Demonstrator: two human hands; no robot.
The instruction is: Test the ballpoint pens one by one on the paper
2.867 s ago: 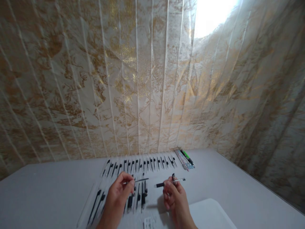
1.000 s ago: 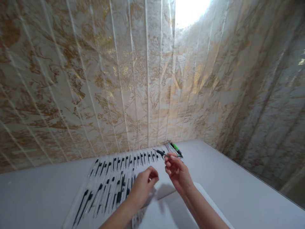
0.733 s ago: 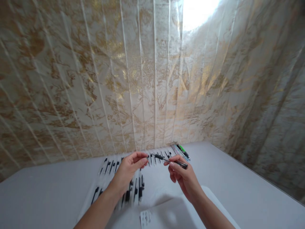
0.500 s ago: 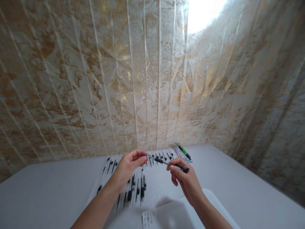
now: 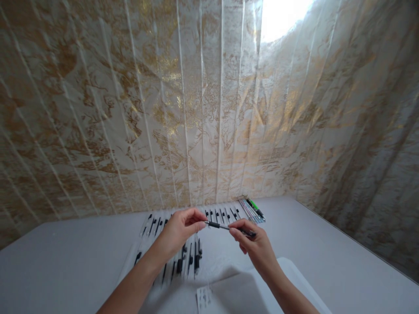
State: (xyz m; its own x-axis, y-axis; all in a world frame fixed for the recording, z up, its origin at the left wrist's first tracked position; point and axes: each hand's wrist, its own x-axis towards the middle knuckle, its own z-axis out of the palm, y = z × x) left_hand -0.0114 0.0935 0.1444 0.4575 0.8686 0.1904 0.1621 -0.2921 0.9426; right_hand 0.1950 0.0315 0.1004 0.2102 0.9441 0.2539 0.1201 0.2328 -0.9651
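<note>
Above the white table [image 5: 327, 257], both hands hold one slim pen [image 5: 225, 227] with a clear barrel and a black grip. My left hand [image 5: 181, 231] pinches the pen's left tip between thumb and fingers. My right hand [image 5: 253, 248] grips its right end, where a black clip shows. Behind the hands a row of black-and-clear pens [image 5: 212, 214] lies side by side near the wall. A second row of pens [image 5: 188, 259] lies nearer, partly hidden under my left wrist.
A small bunch of coloured pens [image 5: 253, 210], one of them green, lies at the right end of the far row. A white sheet or bag [image 5: 288, 283] with a printed label [image 5: 204, 298] lies in front. A gold-patterned curtain [image 5: 163, 109] closes the back and right sides.
My left hand rose from the near row and took the pen's tip. The pen, held first by my right hand alone near the coloured pens, came back to the middle.
</note>
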